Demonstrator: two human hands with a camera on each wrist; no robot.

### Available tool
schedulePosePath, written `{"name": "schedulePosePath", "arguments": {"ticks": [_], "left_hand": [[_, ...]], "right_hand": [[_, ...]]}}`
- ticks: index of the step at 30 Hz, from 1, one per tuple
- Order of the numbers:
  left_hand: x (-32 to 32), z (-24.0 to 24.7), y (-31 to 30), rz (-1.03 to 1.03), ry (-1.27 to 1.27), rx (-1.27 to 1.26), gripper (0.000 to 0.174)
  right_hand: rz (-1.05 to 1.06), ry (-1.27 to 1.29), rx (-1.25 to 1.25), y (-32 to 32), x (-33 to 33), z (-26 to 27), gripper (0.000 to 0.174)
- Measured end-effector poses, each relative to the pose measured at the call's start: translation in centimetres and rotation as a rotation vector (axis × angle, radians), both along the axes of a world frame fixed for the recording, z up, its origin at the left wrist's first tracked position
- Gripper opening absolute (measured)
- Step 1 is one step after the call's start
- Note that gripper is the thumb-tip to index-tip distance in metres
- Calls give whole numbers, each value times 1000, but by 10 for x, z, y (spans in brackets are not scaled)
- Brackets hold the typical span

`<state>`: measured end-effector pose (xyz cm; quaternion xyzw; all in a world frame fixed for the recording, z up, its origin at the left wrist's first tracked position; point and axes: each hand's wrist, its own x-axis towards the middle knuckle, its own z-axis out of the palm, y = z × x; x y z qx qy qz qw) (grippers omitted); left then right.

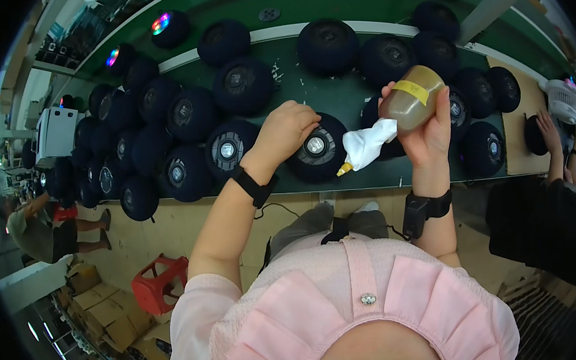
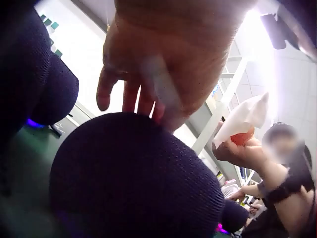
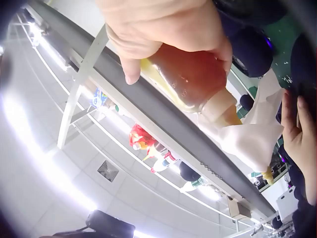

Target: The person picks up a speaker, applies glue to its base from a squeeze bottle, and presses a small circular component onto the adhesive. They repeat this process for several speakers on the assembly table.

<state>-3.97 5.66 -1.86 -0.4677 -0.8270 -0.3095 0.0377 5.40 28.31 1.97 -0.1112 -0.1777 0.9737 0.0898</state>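
Observation:
My right hand (image 1: pixel 428 133) grips an amber squeeze bottle (image 1: pixel 412 102) with a yellow tape band, tilted nozzle-down. White tissue (image 1: pixel 366 145) wraps the bottle's neck, and a yellow nozzle tip (image 1: pixel 345 169) pokes out below it. In the right wrist view, fingers and thumb curl round the bottle (image 3: pixel 190 77). The tip points toward a round dark fabric-covered speaker (image 1: pixel 313 165) with a silvery disc in its face. Over that speaker's upper left edge lies my left hand (image 1: pixel 288 131); the left wrist view shows its fingers extended at the curved fabric (image 2: pixel 133 168).
Many similar dark round speakers (image 1: pixel 192 113) crowd the green bench (image 1: pixel 290 72) on the left, along the back and right. Some glow with coloured lights. At the right a neighbour's hand (image 1: pixel 548 129) touches another speaker near a white basket (image 1: pixel 561 100). A red stool (image 1: pixel 158 281) stands behind.

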Motion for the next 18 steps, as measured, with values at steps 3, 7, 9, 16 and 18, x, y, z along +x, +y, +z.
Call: {"name": "schedulePosePath", "arguments": {"ticks": [3,7,9,16,18], "left_hand": [[0,-7,1,-35,85,-40,13],[2,-13,1,-31,149,-77,10],[4,-13,2,6,111,-52,9],[10,-19,1,188,-167,75,4],[13,-20,0,211,-224,92,4]], "right_hand": [[21,21,-52,3,-8,2,58],[25,-14,-156,7,-18,1,57],[-9,-77,-159,8,-22,0,56],[-195,-113,96,7,-35,-12,56],[-219,-87,174,5,-36,-13,55]]}}
